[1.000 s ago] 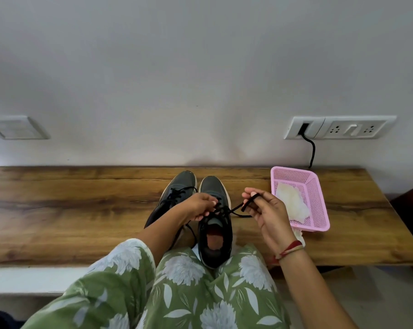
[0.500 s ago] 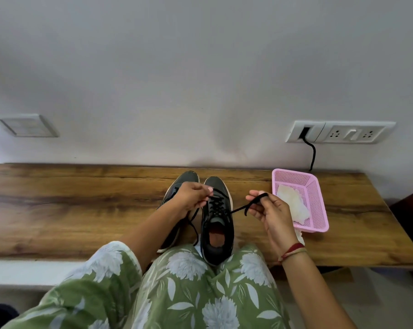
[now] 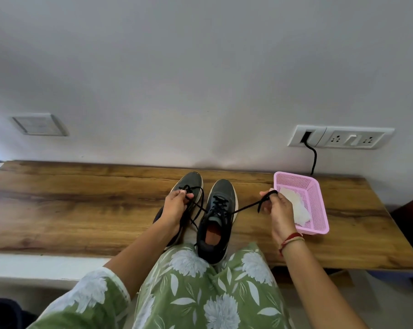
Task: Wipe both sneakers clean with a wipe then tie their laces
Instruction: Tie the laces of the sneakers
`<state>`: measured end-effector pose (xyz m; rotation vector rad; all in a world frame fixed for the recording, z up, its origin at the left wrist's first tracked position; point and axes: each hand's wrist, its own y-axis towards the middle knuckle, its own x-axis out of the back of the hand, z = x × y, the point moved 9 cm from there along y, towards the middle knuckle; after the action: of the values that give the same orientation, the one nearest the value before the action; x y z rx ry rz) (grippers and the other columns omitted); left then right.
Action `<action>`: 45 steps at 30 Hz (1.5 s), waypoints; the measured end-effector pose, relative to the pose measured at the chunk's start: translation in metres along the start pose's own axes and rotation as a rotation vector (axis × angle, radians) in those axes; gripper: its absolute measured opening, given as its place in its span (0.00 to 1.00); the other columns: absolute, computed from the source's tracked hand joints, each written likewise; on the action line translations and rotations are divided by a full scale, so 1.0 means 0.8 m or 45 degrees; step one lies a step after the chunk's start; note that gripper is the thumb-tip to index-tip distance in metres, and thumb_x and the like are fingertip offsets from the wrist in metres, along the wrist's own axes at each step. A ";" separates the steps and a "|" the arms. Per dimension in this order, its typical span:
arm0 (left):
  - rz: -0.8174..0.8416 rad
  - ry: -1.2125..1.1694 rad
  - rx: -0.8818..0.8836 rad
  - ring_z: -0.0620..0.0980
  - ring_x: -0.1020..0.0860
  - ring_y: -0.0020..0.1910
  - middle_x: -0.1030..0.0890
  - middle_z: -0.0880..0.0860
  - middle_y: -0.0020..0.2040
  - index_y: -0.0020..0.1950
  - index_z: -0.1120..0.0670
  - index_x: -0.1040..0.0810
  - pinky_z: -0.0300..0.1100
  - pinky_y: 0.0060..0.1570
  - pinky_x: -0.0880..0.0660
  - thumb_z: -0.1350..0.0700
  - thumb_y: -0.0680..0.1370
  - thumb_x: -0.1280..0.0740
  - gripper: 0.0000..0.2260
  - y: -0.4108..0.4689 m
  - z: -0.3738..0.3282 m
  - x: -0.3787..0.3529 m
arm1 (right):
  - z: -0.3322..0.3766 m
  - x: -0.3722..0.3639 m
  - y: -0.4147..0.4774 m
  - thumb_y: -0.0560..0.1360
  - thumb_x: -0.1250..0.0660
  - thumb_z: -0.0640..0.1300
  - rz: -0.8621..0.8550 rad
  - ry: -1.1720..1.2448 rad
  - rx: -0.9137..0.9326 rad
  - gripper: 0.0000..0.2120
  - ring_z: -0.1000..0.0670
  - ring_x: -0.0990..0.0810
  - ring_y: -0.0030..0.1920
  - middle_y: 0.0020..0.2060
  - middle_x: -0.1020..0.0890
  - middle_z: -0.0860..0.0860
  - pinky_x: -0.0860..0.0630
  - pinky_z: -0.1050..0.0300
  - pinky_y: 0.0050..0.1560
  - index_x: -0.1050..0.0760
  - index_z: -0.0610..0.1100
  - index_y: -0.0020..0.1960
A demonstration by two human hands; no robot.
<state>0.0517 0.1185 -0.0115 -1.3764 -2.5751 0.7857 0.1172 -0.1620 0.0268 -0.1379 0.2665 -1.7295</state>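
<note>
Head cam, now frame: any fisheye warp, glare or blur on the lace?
Head view: fisheye bows the brown wooden bench top and skews the white wall socket plate; light is soft, no glare; the black shoelace held by left hand and right hand reads sharp, no motion blur.

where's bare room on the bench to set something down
Bare: the long stretch of brown wooden bench left of the dark grey sneakers, and a narrower strip right of the pink mesh basket. Crowded: between them, where left hand and right hand hold black laces.
</note>
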 end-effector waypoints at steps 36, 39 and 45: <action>0.331 1.248 -0.416 0.40 0.27 0.29 0.23 0.48 0.29 0.40 0.59 0.17 0.34 0.33 0.31 0.53 0.74 0.28 0.09 0.030 0.019 -0.043 | -0.080 -0.091 -0.039 0.71 0.30 0.50 0.260 -1.288 0.470 0.09 0.48 0.23 0.39 0.37 0.23 0.51 0.24 0.49 0.39 0.26 0.46 0.43; 0.272 1.276 -0.392 0.43 0.26 0.33 0.23 0.49 0.31 0.39 0.59 0.18 0.37 0.37 0.32 0.54 0.75 0.29 0.09 0.032 0.017 -0.039 | -0.079 -0.085 -0.038 0.71 0.30 0.49 0.217 -1.305 0.444 0.09 0.48 0.22 0.41 0.39 0.20 0.48 0.25 0.52 0.40 0.23 0.43 0.44; 0.192 1.423 -0.433 0.47 0.28 0.31 0.27 0.49 0.29 0.40 0.56 0.22 0.39 0.30 0.35 0.54 0.77 0.33 0.08 0.029 0.001 -0.020 | -0.079 -0.081 -0.034 0.72 0.32 0.48 0.207 -1.345 0.378 0.08 0.47 0.22 0.43 0.41 0.20 0.48 0.27 0.55 0.40 0.22 0.43 0.44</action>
<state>0.0782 0.1159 -0.0212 -1.4748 -1.7283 -0.3938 0.0872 -0.0878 -0.0232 -0.7495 -0.7285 -1.3105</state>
